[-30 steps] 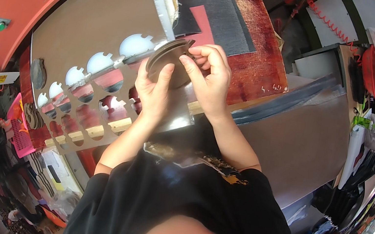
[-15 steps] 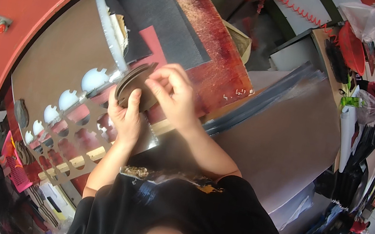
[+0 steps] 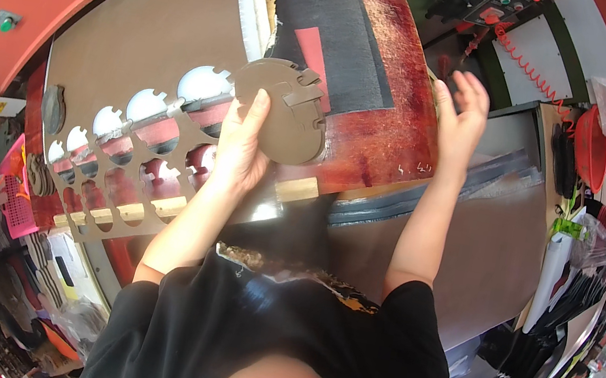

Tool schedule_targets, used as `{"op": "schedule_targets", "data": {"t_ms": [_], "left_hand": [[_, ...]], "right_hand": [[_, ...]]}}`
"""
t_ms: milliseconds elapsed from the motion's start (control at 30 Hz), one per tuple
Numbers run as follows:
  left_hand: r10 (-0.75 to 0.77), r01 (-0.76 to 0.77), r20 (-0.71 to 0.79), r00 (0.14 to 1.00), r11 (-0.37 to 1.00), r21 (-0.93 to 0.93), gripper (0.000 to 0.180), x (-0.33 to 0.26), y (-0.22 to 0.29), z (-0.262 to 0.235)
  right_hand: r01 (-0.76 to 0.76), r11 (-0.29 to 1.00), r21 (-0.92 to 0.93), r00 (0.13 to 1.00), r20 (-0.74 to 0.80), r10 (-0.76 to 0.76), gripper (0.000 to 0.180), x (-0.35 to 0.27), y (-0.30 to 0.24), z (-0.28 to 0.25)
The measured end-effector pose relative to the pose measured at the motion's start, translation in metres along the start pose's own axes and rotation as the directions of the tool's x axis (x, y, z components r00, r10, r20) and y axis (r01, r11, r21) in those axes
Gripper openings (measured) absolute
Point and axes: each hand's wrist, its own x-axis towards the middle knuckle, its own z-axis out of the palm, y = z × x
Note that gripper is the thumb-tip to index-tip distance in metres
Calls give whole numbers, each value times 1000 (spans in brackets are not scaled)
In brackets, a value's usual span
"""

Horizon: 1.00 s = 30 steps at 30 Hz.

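My left hand (image 3: 244, 143) grips a few brown die-cut pieces (image 3: 280, 117), round with notched edges, thumb on top and fingers underneath. They overlap unevenly, one face tilted up. My right hand (image 3: 459, 117) is raised near the far right edge of the red board (image 3: 358, 146), fingers apart and nothing in them. Below and left of the held pieces lies a brown sheet (image 3: 147, 19) with a row of rounded cut-outs along its near side. Through the upper holes show several pale blue notched shapes (image 3: 147, 107).
A black sheet (image 3: 330, 25) and a red strip (image 3: 311, 54) lie on the red board. Red machine framing with a green button (image 3: 5, 21) curves along the left. A big brown sheet (image 3: 461, 248) spreads at the right, beside a red bowl (image 3: 590, 149).
My right hand has let go of the pieces and swung out to the right. My left hand has turned them from nearly edge-on to face up. The whole view has shifted.
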Motion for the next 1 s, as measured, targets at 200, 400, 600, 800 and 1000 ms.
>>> {"op": "schedule_targets", "data": {"t_ms": [200,400,600,800,1000], "left_hand": [[127,-130,33,991,979,154,37,-1,-14,1],[199,-214,78,977,923,320,48,-5,-12,-2],[254,-239,-18,967,930,278,43,-7,-16,-1],[59,-64,25,998,948,312,46,-4,-7,-2],[-130,120,146,981,990,75,49,-6,-3,1]], "right_hand": [[-423,662,619,781,620,-81,43,-96,-54,66],[-260,639,724,904,414,-102,35,-109,-86,81],[-201,695,691,908,398,-133,22,-110,-87,78],[-449,488,748,850,527,-26,28,-105,-88,78],[-643,150,751,764,641,67,31,-107,-95,74]]}}
